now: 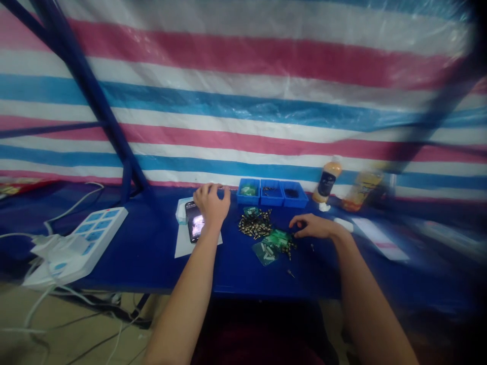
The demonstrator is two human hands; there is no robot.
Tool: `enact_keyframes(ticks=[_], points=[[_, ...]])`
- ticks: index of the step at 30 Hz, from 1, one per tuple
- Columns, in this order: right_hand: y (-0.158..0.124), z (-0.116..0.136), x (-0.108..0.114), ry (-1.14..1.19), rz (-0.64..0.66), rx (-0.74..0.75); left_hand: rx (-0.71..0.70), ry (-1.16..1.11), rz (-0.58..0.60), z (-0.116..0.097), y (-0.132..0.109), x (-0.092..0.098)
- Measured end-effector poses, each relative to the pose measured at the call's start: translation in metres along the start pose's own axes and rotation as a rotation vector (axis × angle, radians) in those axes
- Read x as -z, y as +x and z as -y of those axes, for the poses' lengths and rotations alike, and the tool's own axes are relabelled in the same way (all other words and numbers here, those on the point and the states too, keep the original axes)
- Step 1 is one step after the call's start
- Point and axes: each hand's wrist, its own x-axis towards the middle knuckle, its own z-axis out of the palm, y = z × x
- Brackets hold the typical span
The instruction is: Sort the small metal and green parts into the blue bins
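Observation:
My left hand (pixel 213 204) is at the upper right edge of a lit smartphone (pixel 197 225). Its fingers are bent and the thumb stands apart from them; I see nothing held there. The phone rests on a white sheet (pixel 182 247). My right hand (pixel 312 225) is beside green plastic packets (pixel 278 238), its curled index finger and thumb apart at the tips, with nothing visible between them. Left of these packets lies a pile of small brass-coloured metal parts (pixel 254 225). A clear bag with pale pieces (pixel 265 252) sits nearer the front.
Three blue bins (pixel 271 198) hold green packets and small parts at the back. A bottle of orange drink (pixel 327 180) and a second bottle (pixel 361 191) stand right of them. A white power strip (pixel 95 238) with cables lies left. Loose screw-like parts (pixel 290 274) lie near the front edge.

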Motion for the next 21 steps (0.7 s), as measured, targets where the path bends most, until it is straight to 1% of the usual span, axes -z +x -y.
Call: enact_keyframes(ticks=[2, 4, 9, 11, 14, 16, 18, 21], points=[[0.003, -0.002, -0.002, -0.001, 0.012, 0.007, -0.07, -0.043, 0.001, -0.001, -0.002, -0.001], [0.006, -0.002, -0.004, 0.013, 0.009, 0.024, -0.134, -0.082, 0.055, -0.009, -0.008, -0.003], [0.008, 0.002, -0.008, 0.089, -0.019, 0.026, -0.318, -0.177, 0.291, -0.04, -0.034, -0.01], [0.009, 0.006, -0.009, 0.143, -0.057, 0.02, -0.391, -0.213, 0.37, -0.048, -0.043, -0.012], [0.013, 0.016, -0.014, 0.244, -0.159, 0.047, -0.471, -0.269, 0.486, -0.052, -0.049, -0.013], [0.018, 0.024, -0.018, 0.329, -0.216, 0.092, -0.509, -0.313, 0.542, -0.052, -0.051, -0.013], [0.024, 0.031, -0.023, 0.444, -0.24, 0.126, -0.545, -0.349, 0.574, -0.052, -0.052, -0.013], [0.032, 0.04, -0.029, 0.59, -0.238, 0.155, -0.588, -0.377, 0.589, -0.053, -0.053, -0.014]])
